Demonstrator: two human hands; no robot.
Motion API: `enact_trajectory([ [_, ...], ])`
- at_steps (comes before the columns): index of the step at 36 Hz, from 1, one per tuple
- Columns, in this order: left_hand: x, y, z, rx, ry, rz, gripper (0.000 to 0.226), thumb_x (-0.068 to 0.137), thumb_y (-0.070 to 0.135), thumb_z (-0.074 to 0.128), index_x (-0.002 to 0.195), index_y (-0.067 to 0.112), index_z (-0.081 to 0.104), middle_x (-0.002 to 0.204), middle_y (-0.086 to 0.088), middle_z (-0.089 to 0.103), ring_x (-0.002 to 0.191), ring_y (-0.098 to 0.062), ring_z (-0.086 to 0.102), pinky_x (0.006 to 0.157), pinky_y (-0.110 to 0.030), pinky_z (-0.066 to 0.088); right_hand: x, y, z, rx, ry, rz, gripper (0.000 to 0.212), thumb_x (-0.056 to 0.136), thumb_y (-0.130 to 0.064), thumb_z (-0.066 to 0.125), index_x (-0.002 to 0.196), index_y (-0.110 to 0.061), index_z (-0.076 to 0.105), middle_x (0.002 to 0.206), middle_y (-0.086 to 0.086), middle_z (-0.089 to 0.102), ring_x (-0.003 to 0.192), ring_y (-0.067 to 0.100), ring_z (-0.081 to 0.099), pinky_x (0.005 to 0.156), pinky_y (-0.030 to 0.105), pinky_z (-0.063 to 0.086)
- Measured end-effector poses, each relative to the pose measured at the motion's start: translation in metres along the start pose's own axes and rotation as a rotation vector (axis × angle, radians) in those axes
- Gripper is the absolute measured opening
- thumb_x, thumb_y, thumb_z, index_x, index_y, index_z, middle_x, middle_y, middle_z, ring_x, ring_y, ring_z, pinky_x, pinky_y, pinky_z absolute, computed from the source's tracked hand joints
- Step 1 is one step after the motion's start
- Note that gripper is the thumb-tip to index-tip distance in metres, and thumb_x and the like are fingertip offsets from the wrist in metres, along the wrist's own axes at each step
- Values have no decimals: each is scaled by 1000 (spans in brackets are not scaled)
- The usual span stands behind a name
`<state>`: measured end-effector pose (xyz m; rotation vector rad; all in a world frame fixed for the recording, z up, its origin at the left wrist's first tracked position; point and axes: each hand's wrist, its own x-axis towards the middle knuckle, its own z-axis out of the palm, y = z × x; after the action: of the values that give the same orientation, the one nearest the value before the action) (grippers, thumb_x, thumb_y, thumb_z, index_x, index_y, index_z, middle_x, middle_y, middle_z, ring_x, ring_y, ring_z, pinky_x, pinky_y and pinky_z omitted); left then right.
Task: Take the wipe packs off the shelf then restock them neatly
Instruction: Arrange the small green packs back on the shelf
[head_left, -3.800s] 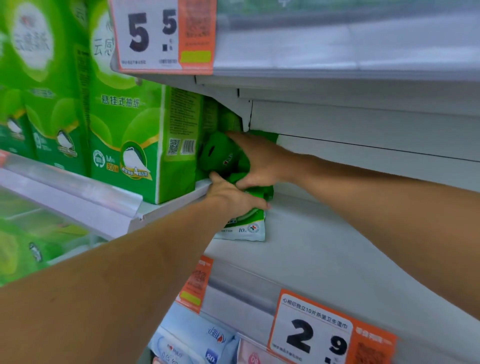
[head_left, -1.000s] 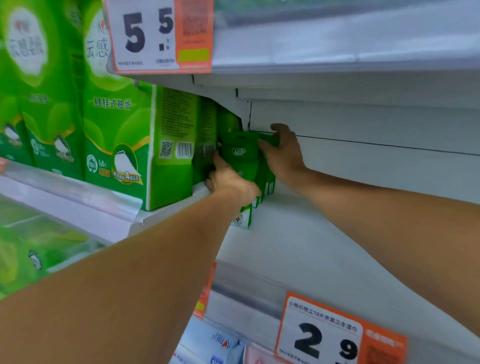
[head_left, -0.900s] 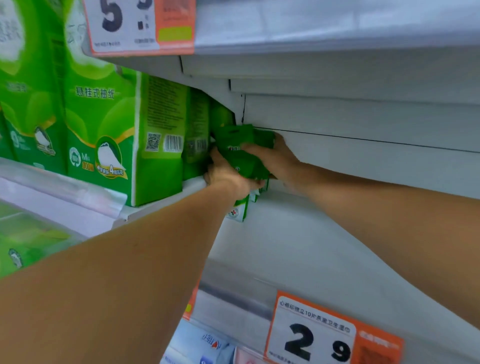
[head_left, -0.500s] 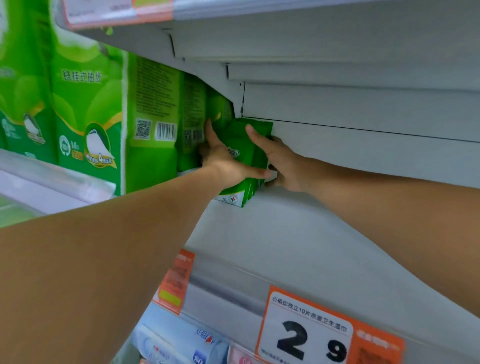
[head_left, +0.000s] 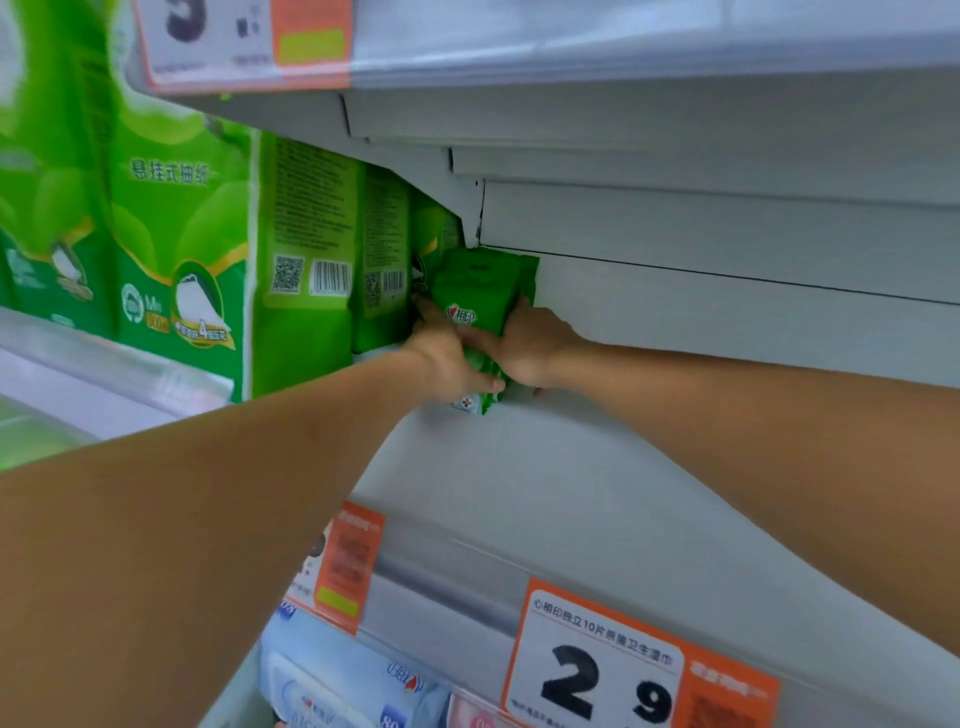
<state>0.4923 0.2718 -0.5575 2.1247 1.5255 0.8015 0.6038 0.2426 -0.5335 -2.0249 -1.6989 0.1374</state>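
A small stack of green wipe packs (head_left: 480, 291) stands upright at the back of the white shelf (head_left: 545, 483), against the rear wall. My left hand (head_left: 452, 358) grips the stack from the left and front, fingers curled under its lower edge. From the right, my right hand (head_left: 524, 343) clasps the same stack, with its fingers hidden behind the packs. The bottoms of the packs touch the shelf.
Tall green tissue packs (head_left: 306, 260) fill the raised shelf to the left, right beside the stack. The shelf above (head_left: 623, 57) hangs low overhead. Orange price tags (head_left: 613, 660) line the front rail, and blue wipe packs (head_left: 332, 686) lie on the shelf below.
The stack has been pushed back and squared upright against the rear wall. Both hands slid lower on the packs, and my view shifted slightly.
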Motion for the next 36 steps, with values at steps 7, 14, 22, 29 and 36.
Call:
enact_trajectory([
  [7, -21, -3, -20, 88, -54, 31, 110, 80, 44, 78, 153, -2, 9, 153, -15, 35, 139, -28, 38, 111, -34, 38, -28, -11, -20, 209, -143, 195, 101, 80, -81, 50, 146, -5, 40, 139, 19, 52, 98, 34, 69, 81, 45, 62],
  [14, -76, -12, -48, -84, -46, 157, 73, 66, 50, 81, 126, 16, 58, 117, -1, 66, 108, -21, 63, 98, -35, 50, -93, -25, -48, 180, -131, 141, 65, 94, -61, 53, 134, -10, 49, 134, 7, 52, 110, 27, 58, 87, 42, 58],
  [22, -289, -58, -89, 3, 182, 467, 13, 86, 33, 66, 79, 21, 66, 59, 5, 64, 55, -11, 59, 60, -27, 50, -266, -49, -39, 233, 471, -418, 18, 86, -31, 62, 89, -15, 71, 85, -3, 70, 77, 13, 63, 75, 32, 50],
  [29, -448, -173, -54, 514, -968, 32, 54, 89, 45, 68, 136, 21, 54, 125, -1, 63, 117, -21, 56, 82, -20, 35, -403, -90, 95, -267, -1006, -610, 50, 86, -43, 74, 125, -17, 56, 108, 1, 71, 92, 16, 65, 84, 34, 51],
  [36, -469, -258, -55, 564, -928, -250, 65, 90, 51, 65, 143, 19, 45, 139, -3, 51, 122, -24, 54, 92, -31, 45, -434, -45, 204, -229, -961, -235, 93, 83, -51, 75, 152, -8, 31, 152, 11, 43, 131, 29, 48, 103, 34, 44],
])
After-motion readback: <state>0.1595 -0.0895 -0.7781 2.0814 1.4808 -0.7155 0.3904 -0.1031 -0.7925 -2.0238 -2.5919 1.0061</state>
